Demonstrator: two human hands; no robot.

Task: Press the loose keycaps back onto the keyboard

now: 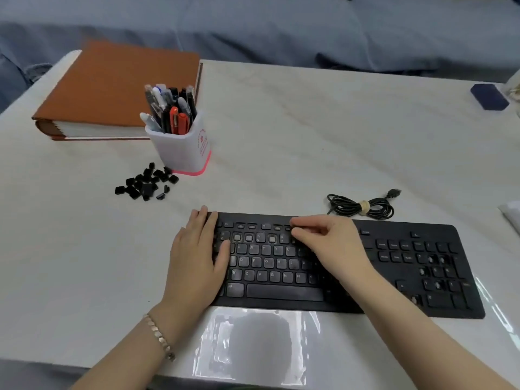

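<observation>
Keyboard [439,266] lying black on the counter [281,136], long axis running left-right, some sockets showing bare; keycaps [146,184] heaping beyond its left end. Left hand [197,254] resting flat, fingers straight; right hand [329,240] pinching narrow, contents unclear.

Bare table [84,249] lies between the left hand [197,257] and the loose keycaps [146,182] ahead to its left. A pen cup [183,149] stands just beside the pile, on its far right. Ahead of the right hand [329,243], a coiled cable [363,206] lies just past the keyboard [408,266], with open table beyond.
</observation>
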